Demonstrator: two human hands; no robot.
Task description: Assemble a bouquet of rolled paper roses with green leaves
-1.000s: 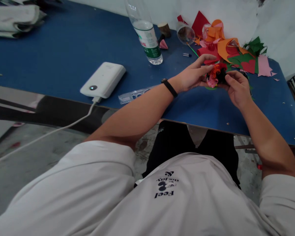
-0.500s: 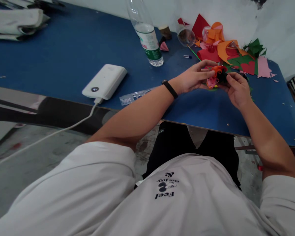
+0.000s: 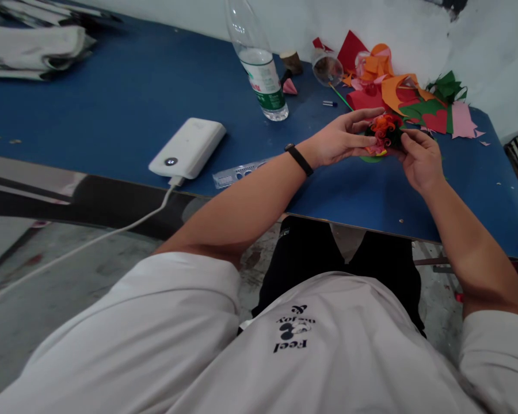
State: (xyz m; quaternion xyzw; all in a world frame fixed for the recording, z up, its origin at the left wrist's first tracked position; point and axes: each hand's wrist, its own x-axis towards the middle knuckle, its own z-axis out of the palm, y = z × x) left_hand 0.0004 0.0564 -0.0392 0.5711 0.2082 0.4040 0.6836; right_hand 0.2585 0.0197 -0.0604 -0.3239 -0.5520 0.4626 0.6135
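Observation:
Between my two hands, above the blue table (image 3: pixel 362 195), is a paper flower craft (image 3: pixel 384 131) with curled orange, red and pink pieces and a dark part on its right. My left hand (image 3: pixel 343 138) wraps its fingers and thumb round the left side of it. A black band sits on that wrist. My right hand (image 3: pixel 421 156) pinches the right edge, thumb and fingers together. Some green and yellow paper shows under the craft; its underside is hidden.
Coloured paper scraps (image 3: pixel 414 98) lie behind my hands, with a clear cup (image 3: pixel 327 68) on its side. A water bottle (image 3: pixel 263 80) stands left of them. A white power bank (image 3: pixel 187 148) with a cable and a clear ruler (image 3: pixel 237 172) lie near the front edge.
The left fingers have shifted a little on the paper flower craft, so more of its curled orange and pink pieces show. The view has tilted slightly.

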